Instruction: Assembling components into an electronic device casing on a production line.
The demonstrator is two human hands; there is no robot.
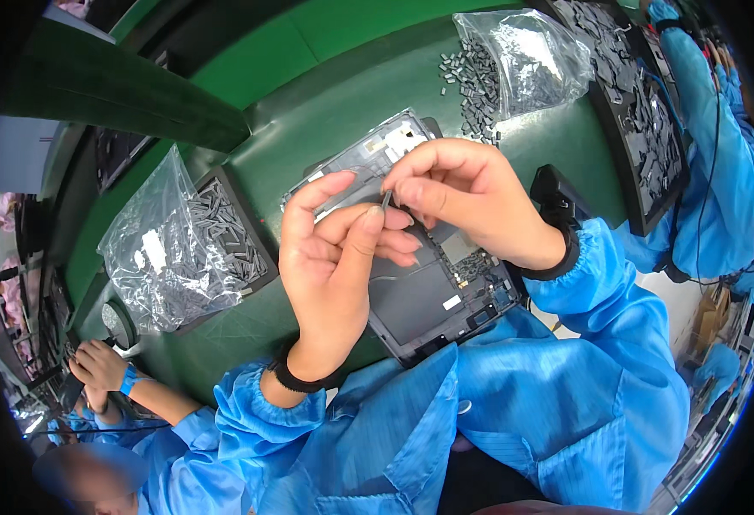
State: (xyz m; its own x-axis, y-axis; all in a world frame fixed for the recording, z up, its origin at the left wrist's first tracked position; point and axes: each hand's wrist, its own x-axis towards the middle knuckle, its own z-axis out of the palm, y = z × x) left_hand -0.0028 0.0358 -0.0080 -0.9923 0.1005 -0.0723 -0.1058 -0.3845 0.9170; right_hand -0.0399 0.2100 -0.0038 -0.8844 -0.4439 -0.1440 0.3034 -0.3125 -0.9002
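Both hands meet over an opened flat device like a tablet (420, 300), its dark inner panels, green circuit board and small connectors showing. Between the fingertips is a small dark strip-like piece (386, 200). My left hand (330, 253) pinches its lower end with thumb and a finger, the other fingers loosely curled. From the right, my right hand (476, 202) has thumb and forefinger closed on the upper end. The fingers cover most of the piece, so its exact kind is hidden. They also hide the middle of the device, which lies tilted on the green table (282, 146).
At left, a clear plastic bag (158, 257) lies against a dark box of grey strips (227, 227). Another bag (536, 64) sits beside loose small black pieces (471, 81) at the back. A parts tray (652, 146) stands right. Co-workers' hands (98, 369) and sleeves flank me.
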